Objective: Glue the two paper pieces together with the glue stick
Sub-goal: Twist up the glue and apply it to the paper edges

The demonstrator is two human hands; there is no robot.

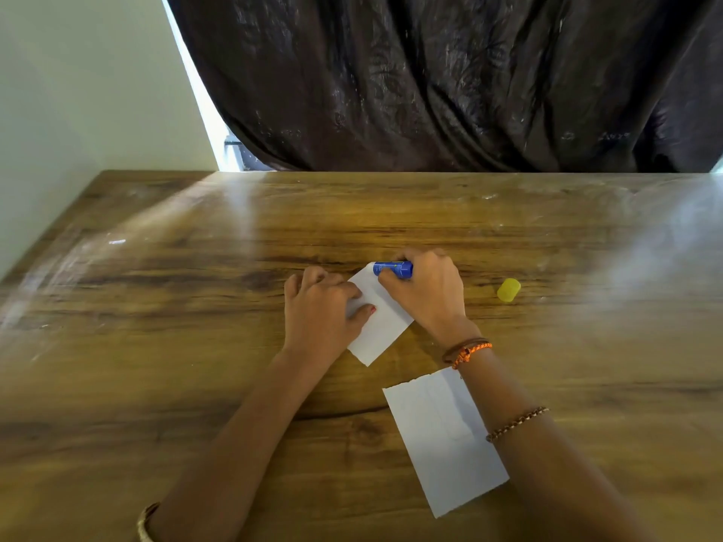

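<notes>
We look down on a wooden surface (pixel 195 307) with dark grain streaks, pale smears and a soft glare across its left and right parts. Behind its far edge hangs a dark brown curtain (pixel 430 80) in heavy folds, and to the left of the curtain stands a pale wall (pixel 78 91), with a bright strip of daylight between the two.

We take the glue stick (pixel 393 268) as our landmark. It is blue and lies nearly level, its long axis running left to right across our view, its left end over the far corner of the small paper piece (pixel 385 326). We cannot tell whether the tip touches the paper. Our right hand (pixel 424 289) has its grip curled around the stick from the near side. Just left of the stick, our left hand (pixel 321 307) rests on the small paper piece, thumb laid flat on it, the other fingers bent; we cannot tell if that grip is pressing or pinching. The small paper piece lies slanted, its long axis running from the stick toward us.

Right of the stick, well apart, the yellow cap (pixel 508 289) lies on its side. Nearer to us than the stick lies the larger paper piece (pixel 438 436), partly under our right forearm, which wears two bracelets (pixel 467 350).
</notes>
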